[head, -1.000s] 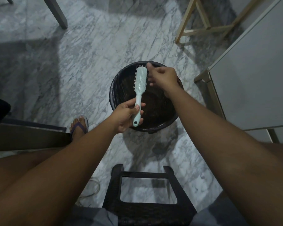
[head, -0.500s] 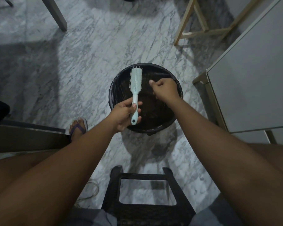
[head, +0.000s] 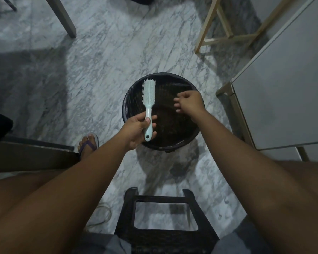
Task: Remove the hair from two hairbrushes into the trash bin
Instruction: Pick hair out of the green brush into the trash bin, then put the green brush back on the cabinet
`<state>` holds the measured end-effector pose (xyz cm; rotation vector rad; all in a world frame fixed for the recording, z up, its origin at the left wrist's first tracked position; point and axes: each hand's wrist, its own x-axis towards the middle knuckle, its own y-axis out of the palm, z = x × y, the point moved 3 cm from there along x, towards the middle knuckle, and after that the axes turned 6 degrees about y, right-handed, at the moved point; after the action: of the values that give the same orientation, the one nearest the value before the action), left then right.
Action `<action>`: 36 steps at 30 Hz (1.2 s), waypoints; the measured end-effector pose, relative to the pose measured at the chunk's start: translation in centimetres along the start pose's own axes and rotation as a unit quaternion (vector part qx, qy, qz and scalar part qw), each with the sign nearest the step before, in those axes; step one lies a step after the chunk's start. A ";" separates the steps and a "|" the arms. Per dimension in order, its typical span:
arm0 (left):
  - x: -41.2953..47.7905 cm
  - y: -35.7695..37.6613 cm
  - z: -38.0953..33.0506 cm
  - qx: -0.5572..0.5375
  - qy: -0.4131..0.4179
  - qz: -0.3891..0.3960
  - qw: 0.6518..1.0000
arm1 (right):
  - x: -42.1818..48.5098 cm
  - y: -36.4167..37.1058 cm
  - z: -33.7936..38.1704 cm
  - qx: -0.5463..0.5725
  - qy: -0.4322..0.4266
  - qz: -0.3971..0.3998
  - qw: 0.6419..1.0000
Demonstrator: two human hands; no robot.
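A pale mint hairbrush [head: 148,96] is held upright over the round black trash bin [head: 128,99], which stands on the marble floor. My left hand [head: 138,128] grips the brush by its handle at the bin's near-left rim. My right hand [head: 188,102] hovers over the right half of the bin, a short way right of the brush, with its fingers spread and pointing left and down. I see nothing held in those fingers. Only one brush is in view.
A black plastic stool [head: 165,217] sits between my knees, just in front of the bin. A grey cabinet [head: 286,92] stands at the right, a wooden frame [head: 226,32] behind it, a table leg [head: 62,17] at the far left. My sandalled foot [head: 88,143] rests left of the bin.
My right hand left the brush head, dropped down over the bin and its pinched fingers spread apart. The brush tilted slightly left in my left hand.
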<state>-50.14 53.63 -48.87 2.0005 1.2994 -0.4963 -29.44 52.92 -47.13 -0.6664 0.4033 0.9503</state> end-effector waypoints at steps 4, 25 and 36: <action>-0.6 0.4 -0.2 0.007 0.003 -0.002 1.000 | -0.5 -1.0 -1.6 -0.080 0.004 -0.012 0.997; -2.2 2.8 -3.0 0.113 -0.024 -0.053 0.992 | -5.3 -0.6 2.4 -0.210 -0.100 0.000 0.973; 0.4 3.8 -3.6 0.156 -0.059 -0.077 0.983 | -2.2 0.2 3.7 -0.168 -0.075 0.000 0.983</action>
<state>-46.75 55.54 -45.35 2.0911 1.3750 -0.9272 -30.68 54.16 -43.19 -0.8937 0.1072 1.0722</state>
